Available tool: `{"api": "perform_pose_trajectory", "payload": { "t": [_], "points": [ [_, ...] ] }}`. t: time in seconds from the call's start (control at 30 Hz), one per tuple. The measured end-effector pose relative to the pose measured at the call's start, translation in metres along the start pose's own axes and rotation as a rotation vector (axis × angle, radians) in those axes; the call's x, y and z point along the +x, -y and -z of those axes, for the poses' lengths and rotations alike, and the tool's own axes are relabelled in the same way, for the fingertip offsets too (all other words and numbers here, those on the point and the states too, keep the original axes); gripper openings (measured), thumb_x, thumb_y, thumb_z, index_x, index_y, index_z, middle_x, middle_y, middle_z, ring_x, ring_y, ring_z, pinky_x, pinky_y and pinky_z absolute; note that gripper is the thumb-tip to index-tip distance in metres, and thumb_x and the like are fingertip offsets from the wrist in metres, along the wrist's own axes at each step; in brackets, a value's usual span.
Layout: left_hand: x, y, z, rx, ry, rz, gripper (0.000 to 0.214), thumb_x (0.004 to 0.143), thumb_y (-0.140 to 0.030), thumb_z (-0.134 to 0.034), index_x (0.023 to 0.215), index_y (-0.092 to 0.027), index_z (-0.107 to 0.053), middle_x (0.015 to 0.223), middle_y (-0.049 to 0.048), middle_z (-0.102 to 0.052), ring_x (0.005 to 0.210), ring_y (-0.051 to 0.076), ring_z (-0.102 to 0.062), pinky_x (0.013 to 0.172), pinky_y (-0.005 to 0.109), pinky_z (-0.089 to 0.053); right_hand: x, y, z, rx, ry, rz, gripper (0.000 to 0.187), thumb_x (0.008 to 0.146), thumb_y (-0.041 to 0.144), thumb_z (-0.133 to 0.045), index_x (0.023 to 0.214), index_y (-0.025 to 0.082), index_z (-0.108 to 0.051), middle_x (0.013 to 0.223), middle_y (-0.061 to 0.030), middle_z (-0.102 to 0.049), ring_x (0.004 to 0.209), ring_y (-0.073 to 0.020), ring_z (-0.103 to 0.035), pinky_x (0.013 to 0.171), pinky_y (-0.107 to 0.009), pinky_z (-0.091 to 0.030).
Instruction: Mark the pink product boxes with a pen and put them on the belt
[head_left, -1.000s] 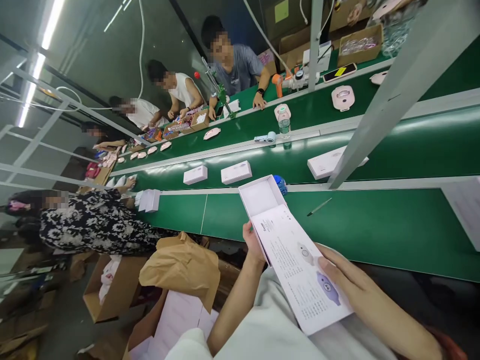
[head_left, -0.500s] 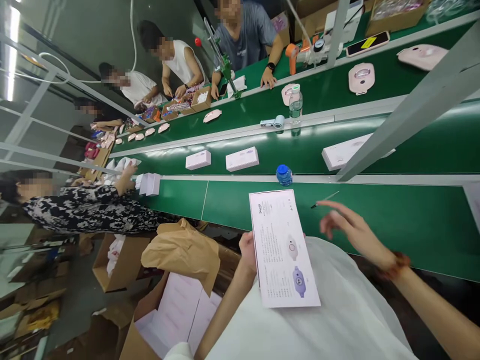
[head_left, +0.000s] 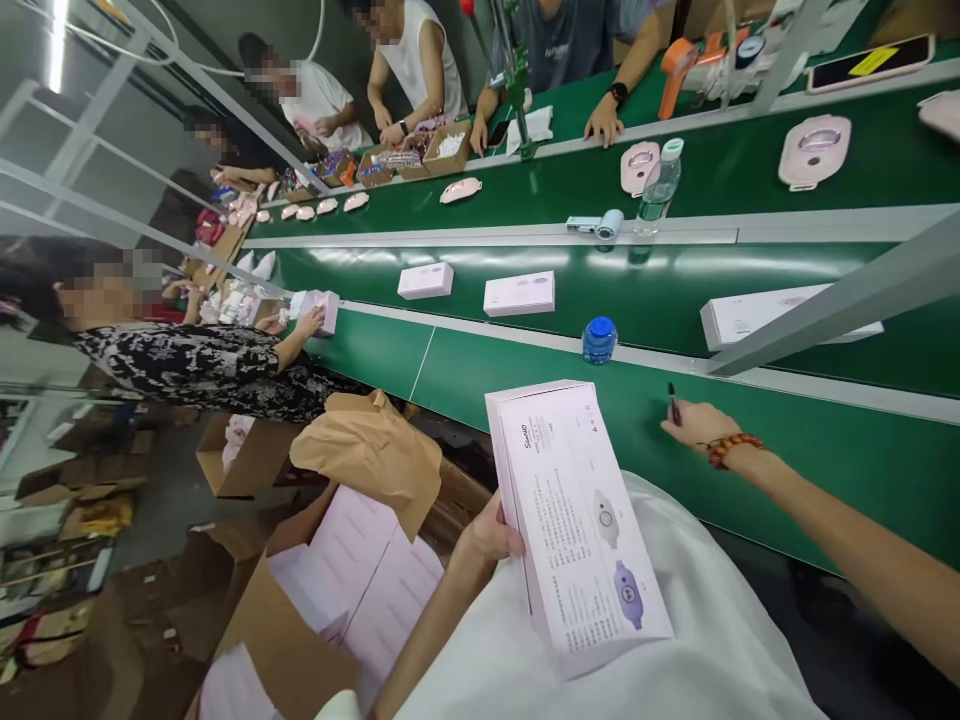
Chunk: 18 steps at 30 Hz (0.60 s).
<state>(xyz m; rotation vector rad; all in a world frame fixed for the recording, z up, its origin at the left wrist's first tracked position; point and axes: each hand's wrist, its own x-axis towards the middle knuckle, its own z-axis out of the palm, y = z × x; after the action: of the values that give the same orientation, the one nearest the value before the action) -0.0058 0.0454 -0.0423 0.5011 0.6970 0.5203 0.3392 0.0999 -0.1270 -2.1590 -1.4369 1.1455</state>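
Note:
My left hand (head_left: 491, 535) grips the left edge of a white printed box (head_left: 581, 520), its thumb pressed against the side. The box rests tilted over my lap, showing lines of text and pictures of a grey and a purple device. Over the green work surface (head_left: 817, 470), my right hand (head_left: 694, 425) is closed on a slim black pen-like tool (head_left: 673, 402), whose dark end sticks up past the fingers. A beaded bracelet circles that wrist. Left of this hand stands a small jar with a blue lid (head_left: 600, 340).
White boxes (head_left: 519, 294) lie on the middle belt. A grey post (head_left: 840, 290) slants across the right. Below left, a carton (head_left: 289, 625) holds many white boxes, beside brown paper (head_left: 367, 455). A co-worker in a patterned top (head_left: 187, 365) handles boxes at left; several people sit opposite.
My right hand has picked up the slim tool from the green surface. The box in my left hand has tilted, showing more of its side. The co-worker at left now touches a white box. The view has shifted.

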Motion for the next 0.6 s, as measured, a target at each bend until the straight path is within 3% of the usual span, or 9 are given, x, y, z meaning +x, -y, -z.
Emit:
{"api": "perform_pose_trajectory", "payload": {
  "t": [0.1,0.17,0.2,0.27,0.33,0.43,0.6],
  "points": [
    [-0.001,0.003,-0.008,-0.022,-0.029,0.005,0.072,0.050,-0.043,-0.103,0.115,-0.020,-0.084,0.104,0.0106,-0.087,0.097,0.036,-0.081,0.086,0.041,-0.066,-0.037,0.021,0.009,0.231,-0.031,0.022,0.040,0.101,0.043,-0.074,0.073,0.024,-0.052,0.062,0.0058,-0.055,0.054,-0.0116,-0.055,0.054,-0.027,-0.050],
    [0.000,0.005,-0.010,-0.016,-0.056,0.022,0.066,0.047,-0.042,-0.102,0.107,-0.019,-0.086,0.099,0.0107,-0.087,0.093,0.037,-0.081,0.083,0.042,-0.066,-0.076,0.041,0.017,0.456,-0.121,0.087,0.046,0.102,0.053,-0.069,0.073,0.027,-0.043,0.058,0.0080,-0.048,0.049,-0.0126,-0.052,0.048,-0.028,-0.047],
    [0.000,0.006,-0.010,-0.006,-0.082,0.032,0.064,0.045,-0.041,-0.102,0.103,-0.020,-0.086,0.097,0.0108,-0.087,0.091,0.037,-0.081,0.082,0.043,-0.066,-0.097,0.052,0.021,0.790,-0.203,0.155,0.043,0.096,0.050,-0.078,0.075,0.028,-0.048,0.056,0.0081,-0.049,0.046,-0.0136,-0.051,0.046,-0.029,-0.046],
    [0.001,0.007,-0.010,0.025,-0.137,0.060,0.060,0.043,-0.042,-0.101,0.098,-0.021,-0.086,0.095,0.0109,-0.087,0.090,0.037,-0.080,0.083,0.045,-0.066,-0.136,0.073,0.024,0.946,-0.201,0.253,0.030,0.097,0.053,-0.077,0.087,0.029,-0.062,0.057,0.0058,-0.061,0.048,-0.0161,-0.059,0.045,-0.029,-0.049],
    [0.001,0.007,-0.011,0.065,-0.155,0.101,0.060,0.043,-0.044,-0.101,0.097,-0.023,-0.085,0.097,0.0111,-0.087,0.094,0.040,-0.080,0.087,0.048,-0.065,-0.165,0.089,0.021,1.052,-0.165,0.356,0.014,0.097,0.040,-0.081,0.095,0.028,-0.074,0.069,0.0015,-0.074,0.052,-0.0157,-0.066,0.047,-0.029,-0.054],
    [0.001,0.003,-0.014,0.105,-0.101,0.142,0.063,0.040,-0.047,-0.102,0.095,-0.021,-0.084,0.096,0.0120,-0.087,0.098,0.043,-0.080,0.092,0.051,-0.065,-0.186,0.098,0.010,1.127,-0.195,0.409,0.012,0.090,0.021,-0.087,0.090,0.027,-0.076,0.073,0.0026,-0.074,0.056,-0.0145,-0.069,0.051,-0.027,-0.058],
    [0.001,-0.005,-0.022,0.102,0.037,0.110,0.067,0.047,-0.052,-0.103,0.101,-0.017,-0.083,0.098,0.0130,-0.086,0.109,0.043,-0.080,0.097,0.048,-0.065,-0.194,0.095,-0.009,1.175,-0.403,0.407,0.030,0.096,0.011,-0.076,0.075,0.025,-0.059,0.059,0.0081,-0.055,0.048,-0.0125,-0.061,0.041,-0.026,-0.048]
  ]
}}
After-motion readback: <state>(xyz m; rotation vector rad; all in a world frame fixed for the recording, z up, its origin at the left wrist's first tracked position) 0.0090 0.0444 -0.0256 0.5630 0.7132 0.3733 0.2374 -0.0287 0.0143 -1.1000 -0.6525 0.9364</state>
